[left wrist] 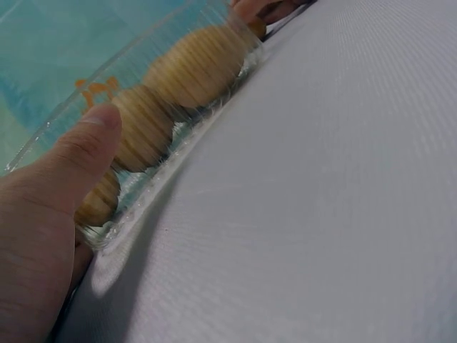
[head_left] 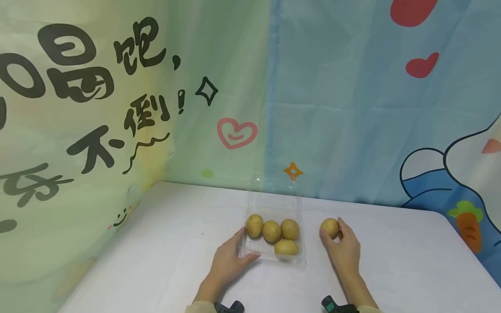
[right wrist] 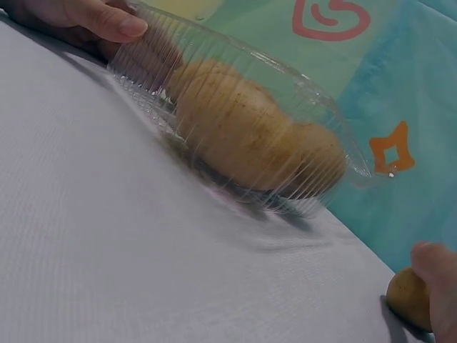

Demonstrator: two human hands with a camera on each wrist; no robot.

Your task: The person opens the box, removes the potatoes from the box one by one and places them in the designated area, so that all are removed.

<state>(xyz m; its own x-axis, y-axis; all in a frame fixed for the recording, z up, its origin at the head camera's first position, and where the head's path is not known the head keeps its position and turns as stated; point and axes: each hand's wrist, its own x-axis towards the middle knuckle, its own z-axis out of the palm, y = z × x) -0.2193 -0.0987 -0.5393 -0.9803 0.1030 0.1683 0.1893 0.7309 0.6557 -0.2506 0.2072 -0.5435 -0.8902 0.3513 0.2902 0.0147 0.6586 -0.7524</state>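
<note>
A clear plastic clamshell box (head_left: 266, 249) sits on the table, its lid raised at the back. Several yellow-brown potatoes (head_left: 272, 231) lie inside it. My left hand (head_left: 230, 262) holds the box at its front left corner, thumb along the front wall and fingers at the left side. To the right of the box, my right hand (head_left: 346, 251) grips a single potato (head_left: 329, 227) between thumb and fingers. That potato (right wrist: 407, 296) is low at the tabletop in the right wrist view, partly covered by the thumb.
A white-covered table (head_left: 164, 243) stretches to both sides of the box. Behind it hangs a printed cloth backdrop (head_left: 332, 108) with hearts and lettering. Dark wrist devices (head_left: 339, 305) show at the lower edge.
</note>
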